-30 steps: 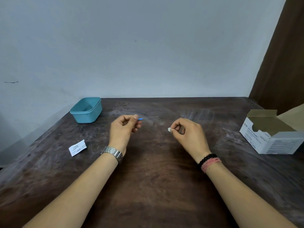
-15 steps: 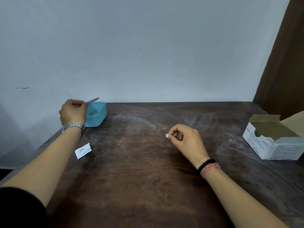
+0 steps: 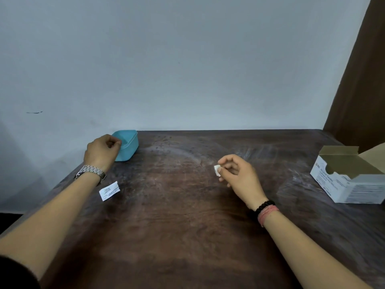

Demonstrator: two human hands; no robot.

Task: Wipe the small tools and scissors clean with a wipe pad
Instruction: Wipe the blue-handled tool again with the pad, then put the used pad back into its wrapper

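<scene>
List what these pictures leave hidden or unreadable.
- Tub contents: head view, near wall and left hand block the inside.
- Left hand's grip: fingers curl away; any tool unseen.
- Box print: too small and slanted.
- Packet text: too small.
- Pad: mostly covered by right hand.

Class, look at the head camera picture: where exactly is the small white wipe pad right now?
The wipe pad is pinched in the right hand, right of centre above the table.
</scene>
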